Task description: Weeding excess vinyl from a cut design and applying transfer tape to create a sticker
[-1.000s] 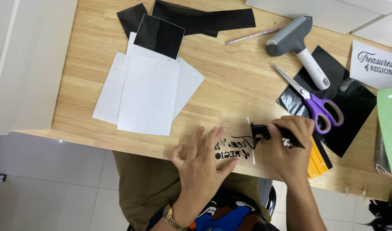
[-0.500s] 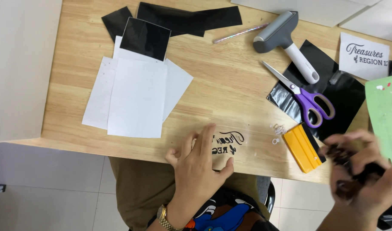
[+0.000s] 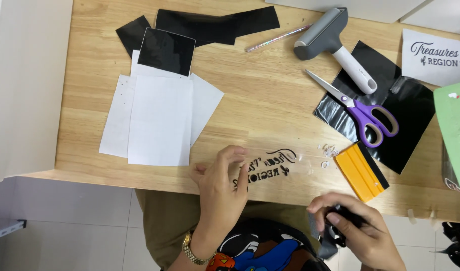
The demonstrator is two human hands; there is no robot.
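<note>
My left hand (image 3: 222, 183) rests with its fingertips on the left end of a clear film with black cut lettering (image 3: 275, 161), which lies flat near the table's front edge. My right hand (image 3: 358, 233) is below the table edge, over my lap, closed around a crumpled black vinyl scrap (image 3: 329, 242). A yellow squeegee (image 3: 361, 171) lies on the table just above the right hand. Small white vinyl bits (image 3: 329, 150) lie between the lettering and the squeegee.
Purple-handled scissors (image 3: 365, 111) lie on a black sheet (image 3: 411, 120). A grey roller (image 3: 330, 37), a thin pen (image 3: 277, 38), white paper sheets (image 3: 159, 118), black vinyl pieces (image 3: 215, 22), a white lettered card (image 3: 433, 50) and a green mat (image 3: 456, 135) surround the work area.
My right hand left the lettering, swung right and came down below the table edge holding the black scrap. The lettering is now uncovered. My left hand stayed on the film.
</note>
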